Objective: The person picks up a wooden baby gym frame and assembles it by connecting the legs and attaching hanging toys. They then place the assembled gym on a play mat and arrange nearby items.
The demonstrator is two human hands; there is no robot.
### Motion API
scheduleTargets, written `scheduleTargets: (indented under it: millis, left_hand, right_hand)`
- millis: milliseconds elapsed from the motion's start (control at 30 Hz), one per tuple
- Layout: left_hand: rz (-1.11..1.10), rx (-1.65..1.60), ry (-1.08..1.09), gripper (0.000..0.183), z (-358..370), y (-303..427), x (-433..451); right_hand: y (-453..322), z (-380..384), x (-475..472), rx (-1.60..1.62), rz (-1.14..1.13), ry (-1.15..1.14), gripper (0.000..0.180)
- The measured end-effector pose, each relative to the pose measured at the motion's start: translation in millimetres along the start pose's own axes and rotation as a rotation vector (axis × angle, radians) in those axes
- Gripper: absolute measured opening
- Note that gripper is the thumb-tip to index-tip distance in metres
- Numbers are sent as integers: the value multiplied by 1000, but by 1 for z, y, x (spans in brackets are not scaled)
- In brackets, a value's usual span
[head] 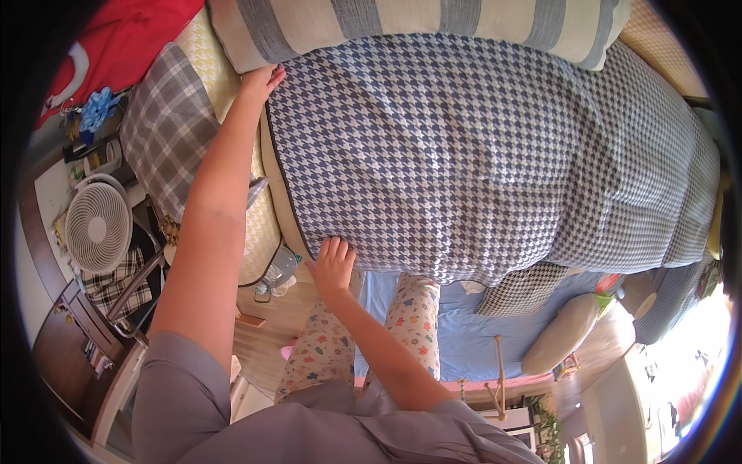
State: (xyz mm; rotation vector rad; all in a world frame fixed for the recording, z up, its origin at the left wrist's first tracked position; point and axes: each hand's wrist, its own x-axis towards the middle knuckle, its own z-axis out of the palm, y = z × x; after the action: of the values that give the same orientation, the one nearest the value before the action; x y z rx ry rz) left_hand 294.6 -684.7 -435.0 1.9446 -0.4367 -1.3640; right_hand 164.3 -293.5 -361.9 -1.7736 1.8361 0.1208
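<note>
A navy-and-white houndstooth sofa cover (429, 156) with a dark edging lies over the seat before me. My left hand (262, 82) reaches to its far left corner, beside the end of a striped back cushion (406, 20). Some of those fingers are hidden by the cushion, so a grip there cannot be made out. My right hand (334, 268) rests palm down on the near left corner, fingers on the cloth and thumb spread out over the edge. Along the cover's left side shows a strip of cream upholstery (284, 203). Creases run across the cloth towards the right.
Left of the seat are a yellow houndstooth cloth (258, 243), a grey plaid cushion (174, 122) and a white fan (98, 223). A clear plastic container (281, 267) stands near my right hand. Behind my legs lie a blue sheet (464, 342), a small houndstooth cushion (522, 290) and a beige bolster (562, 336).
</note>
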Motion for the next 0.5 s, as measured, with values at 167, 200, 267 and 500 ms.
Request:
scheduleTargets:
  millis: [167, 200, 267, 500]
  left_hand:
    - [11, 113, -87, 16, -14, 4, 33]
    - [38, 260, -121, 14, -6, 6, 29]
    - [108, 604, -96, 25, -25, 8, 55]
    - [757, 1833, 42, 63, -20, 42, 39]
  right_hand:
    - [-17, 40, 13, -94, 55, 108, 10]
    - [-18, 47, 16, -145, 70, 117, 12]
    - [-28, 31, 14, -64, 112, 111, 14]
    - [-39, 45, 30, 121, 140, 27, 5]
